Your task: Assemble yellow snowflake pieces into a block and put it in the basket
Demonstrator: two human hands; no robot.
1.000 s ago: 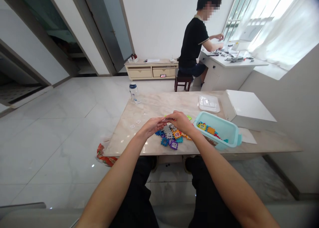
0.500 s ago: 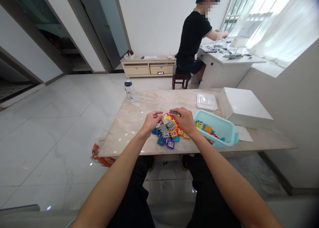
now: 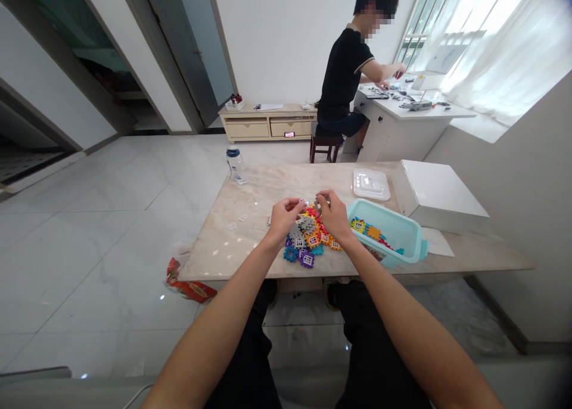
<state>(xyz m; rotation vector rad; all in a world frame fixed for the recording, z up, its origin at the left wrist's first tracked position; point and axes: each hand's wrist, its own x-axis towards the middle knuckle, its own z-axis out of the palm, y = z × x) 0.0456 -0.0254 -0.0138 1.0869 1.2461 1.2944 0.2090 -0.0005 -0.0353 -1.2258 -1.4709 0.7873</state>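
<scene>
Over the table (image 3: 232, 242), both hands, left hand (image 3: 285, 217) and right hand (image 3: 331, 214), pinched small pieces above the toy blocks (image 3: 308, 236); the bottle (image 3: 235, 165) label was unreadable.

What the left hand (image 3: 285, 215) and right hand (image 3: 333, 215) pinch between their fingertips is too small to tell, and whether either grip is closed on a piece cannot be made out. Both hands cover the far part of the pile of toy tiles (image 3: 308, 237). The teal bin (image 3: 402, 240) beside the pile hides most of its contents behind its near wall. The label on the bottle (image 3: 235, 165) beyond the pile is unreadable. Both forearms are cut off by the lower edge.
</scene>
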